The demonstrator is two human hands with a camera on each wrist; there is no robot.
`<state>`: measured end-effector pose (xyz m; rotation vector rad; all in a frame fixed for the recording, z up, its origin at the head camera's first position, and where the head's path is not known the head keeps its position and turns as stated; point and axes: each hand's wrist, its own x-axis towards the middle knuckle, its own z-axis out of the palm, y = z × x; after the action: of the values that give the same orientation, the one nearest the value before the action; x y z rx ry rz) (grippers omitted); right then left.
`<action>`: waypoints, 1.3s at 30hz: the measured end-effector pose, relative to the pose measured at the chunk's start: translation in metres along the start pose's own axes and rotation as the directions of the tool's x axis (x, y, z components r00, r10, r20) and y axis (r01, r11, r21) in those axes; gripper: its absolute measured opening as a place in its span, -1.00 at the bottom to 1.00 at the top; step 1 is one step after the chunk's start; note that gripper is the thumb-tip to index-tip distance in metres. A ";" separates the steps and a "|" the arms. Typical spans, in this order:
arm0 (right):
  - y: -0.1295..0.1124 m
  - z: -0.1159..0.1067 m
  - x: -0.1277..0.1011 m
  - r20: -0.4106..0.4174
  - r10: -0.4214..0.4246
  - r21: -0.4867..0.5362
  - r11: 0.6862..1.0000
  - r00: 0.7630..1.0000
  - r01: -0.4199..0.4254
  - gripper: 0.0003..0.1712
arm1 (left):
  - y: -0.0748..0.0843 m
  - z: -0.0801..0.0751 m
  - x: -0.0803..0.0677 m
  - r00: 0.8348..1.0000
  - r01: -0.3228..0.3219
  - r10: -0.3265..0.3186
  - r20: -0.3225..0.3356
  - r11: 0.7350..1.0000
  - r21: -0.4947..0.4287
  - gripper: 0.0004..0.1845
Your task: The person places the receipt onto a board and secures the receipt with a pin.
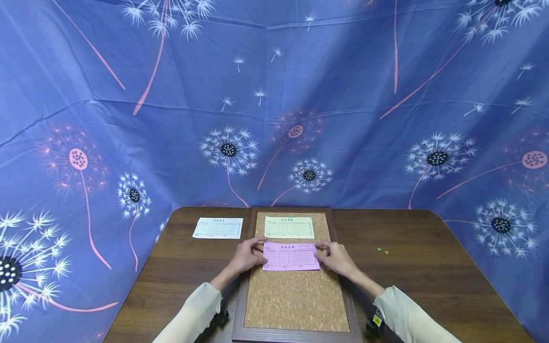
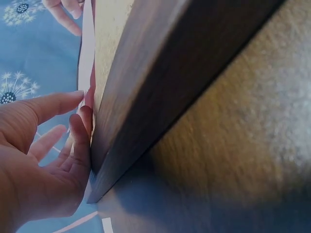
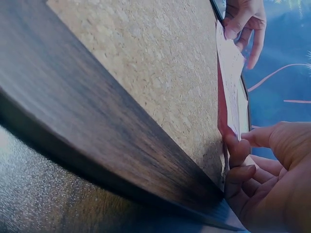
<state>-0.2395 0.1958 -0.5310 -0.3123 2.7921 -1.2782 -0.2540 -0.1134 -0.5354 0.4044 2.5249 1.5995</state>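
Observation:
A pink printed form [image 1: 291,257] lies across the middle of a cork board [image 1: 296,300] with a dark wooden frame. My left hand [image 1: 257,250] pinches the form's left edge and my right hand [image 1: 321,253] pinches its right edge. In the left wrist view, thumb and fingers [image 2: 82,109] close on the pink form [image 2: 86,58] beside the board's frame [image 2: 146,97]. In the right wrist view, the right fingers [image 3: 238,155] hold the pink form [image 3: 231,82] over the cork [image 3: 146,73], with the left hand [image 3: 245,19] at the far end.
A pale yellow-green form [image 1: 289,227] sits on the cork just beyond the pink one. A white form [image 1: 218,228] lies on the brown wooden table [image 1: 429,267] left of the board. Two small pins [image 1: 382,250] lie to the right. Blue dandelion-print cloth surrounds the table.

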 end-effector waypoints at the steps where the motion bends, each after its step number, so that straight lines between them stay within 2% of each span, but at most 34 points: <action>1: 0.000 0.000 0.000 0.004 -0.008 0.003 1.000 1.000 0.008 -0.60 | 0.000 0.000 0.000 1.000 -0.015 0.015 0.003 1.000 0.012 -0.28; 5: 0.001 -0.002 0.000 0.006 -0.035 0.013 0.999 0.999 0.035 -0.60 | -0.001 0.000 0.000 0.999 -0.050 0.050 0.010 0.997 0.056 -0.31; 14: 0.002 -0.013 -0.004 0.010 -0.064 0.060 0.996 0.998 0.063 -0.62 | -0.004 0.000 0.003 0.992 -0.118 0.121 -0.019 0.984 0.132 -0.38; 18: 0.007 -0.021 -0.010 0.014 -0.082 0.072 0.994 0.997 0.081 -0.62 | -0.006 0.001 0.002 0.985 -0.163 0.170 -0.023 0.970 0.182 -0.43; 22: 0.015 -0.029 -0.017 0.030 -0.095 0.068 0.993 0.995 0.093 -0.61 | -0.008 0.000 0.000 0.980 -0.190 0.200 -0.014 0.950 0.247 -0.56; 25: 0.023 -0.035 -0.023 0.054 -0.095 0.073 0.993 0.994 0.091 -0.61 | -0.008 0.000 -0.002 0.979 -0.192 0.205 -0.016 0.940 0.282 -0.63; 29: 0.032 -0.042 -0.031 0.087 -0.103 0.081 0.992 0.991 0.096 -0.59 | -0.008 -0.003 -0.003 0.977 -0.200 0.214 -0.013 0.931 0.305 -0.63; 35: 0.041 -0.049 -0.038 0.134 -0.124 0.098 0.989 0.983 0.111 -0.55 | -0.009 -0.008 -0.001 0.978 -0.207 0.197 0.065 0.950 0.233 -0.48; 39: 0.045 -0.052 -0.040 0.157 -0.147 0.101 0.986 0.977 0.133 -0.51 | -0.008 -0.010 0.000 0.976 -0.217 0.200 0.089 0.939 0.268 -0.47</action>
<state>-0.2141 0.2714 -0.5316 -0.5901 2.6067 -1.3351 -0.2576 -0.1249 -0.5381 0.7637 2.7424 1.2690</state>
